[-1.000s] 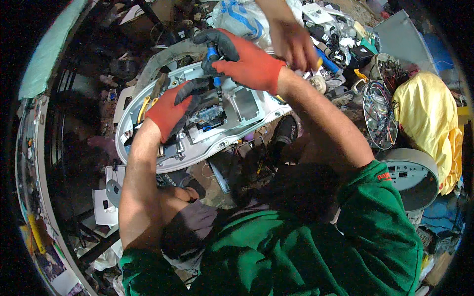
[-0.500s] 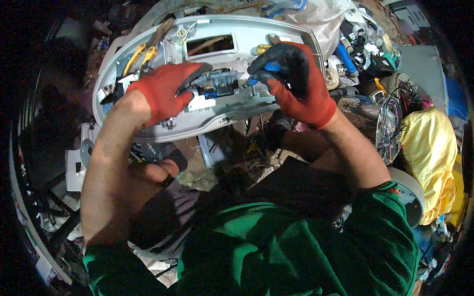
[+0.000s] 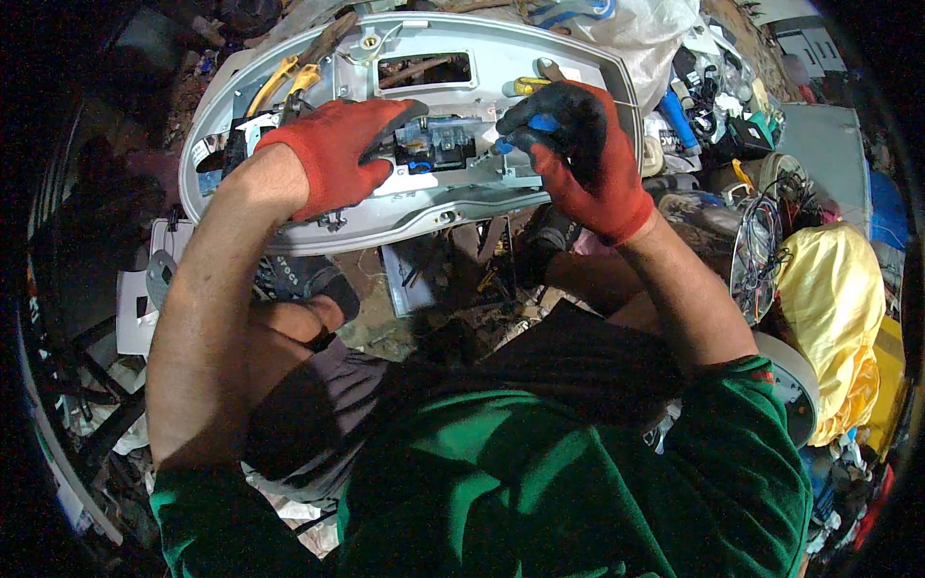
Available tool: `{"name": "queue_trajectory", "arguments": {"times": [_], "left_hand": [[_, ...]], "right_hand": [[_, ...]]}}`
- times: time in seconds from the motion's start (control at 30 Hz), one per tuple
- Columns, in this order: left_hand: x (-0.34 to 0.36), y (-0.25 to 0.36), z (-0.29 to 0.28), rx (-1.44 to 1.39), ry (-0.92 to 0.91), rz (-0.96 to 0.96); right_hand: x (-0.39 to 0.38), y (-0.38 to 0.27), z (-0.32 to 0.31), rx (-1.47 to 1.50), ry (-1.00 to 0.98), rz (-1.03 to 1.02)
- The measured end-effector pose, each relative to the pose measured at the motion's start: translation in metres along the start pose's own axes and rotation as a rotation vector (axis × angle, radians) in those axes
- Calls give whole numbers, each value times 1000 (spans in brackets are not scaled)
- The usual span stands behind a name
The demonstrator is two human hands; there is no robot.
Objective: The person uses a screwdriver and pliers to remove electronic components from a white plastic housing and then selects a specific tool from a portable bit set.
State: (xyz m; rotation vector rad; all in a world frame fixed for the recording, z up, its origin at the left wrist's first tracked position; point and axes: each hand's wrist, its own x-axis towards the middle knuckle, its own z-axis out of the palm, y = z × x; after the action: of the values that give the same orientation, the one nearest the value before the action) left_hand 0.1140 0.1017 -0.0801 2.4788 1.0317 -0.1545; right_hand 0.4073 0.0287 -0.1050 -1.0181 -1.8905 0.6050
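A long pale-grey casing (image 3: 318, 226) with a raised rim lies in front of me. Near its middle sits a black module with a clear cover (image 3: 438, 144). My left hand (image 3: 337, 154), in a red glove with black fingers, is just left of the module, its thumb and fingers spread apart with nothing visible between them. In a like glove, my right hand (image 3: 588, 144) is closed on a slim blue-handled screwdriver (image 3: 542, 123) right of the module. Its tip is too small to make out. Yellow-handled pliers (image 3: 275, 82) rest at the casing's upper left. Another yellow-handled tool (image 3: 525, 87) lies above my right hand.
A rectangular opening (image 3: 424, 69) pierces the casing's far side. At the right are tangled wires (image 3: 756, 241), a yellow sack (image 3: 833, 318) and a heap of mixed scrap (image 3: 713, 96). A whitish plastic bag (image 3: 646, 39) lies beyond the casing. My legs are close below the casing.
My left hand has shifted slightly up, and its fingers stand wider apart, off the module. My right hand keeps the screwdriver, shifted slightly. The whole view has moved a little.
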Motion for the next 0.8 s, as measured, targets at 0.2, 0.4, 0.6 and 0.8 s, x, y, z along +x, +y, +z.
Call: {"name": "queue_trajectory", "arguments": {"times": [0.2,0.4,0.6,0.8], "left_hand": [[-2,5,-2,15,-11,-20],[-1,1,-1,-3,-2,-21],[3,7,-6,-39,-51,-35],[4,9,-4,-7,-40,-25]], "right_hand": [[9,-26,-5,-331,-207,-222],[28,-51,-11,-622,-342,-102],[42,-55,-11,-622,-503,-59],[42,-51,-18,-558,-502,-92]]}}
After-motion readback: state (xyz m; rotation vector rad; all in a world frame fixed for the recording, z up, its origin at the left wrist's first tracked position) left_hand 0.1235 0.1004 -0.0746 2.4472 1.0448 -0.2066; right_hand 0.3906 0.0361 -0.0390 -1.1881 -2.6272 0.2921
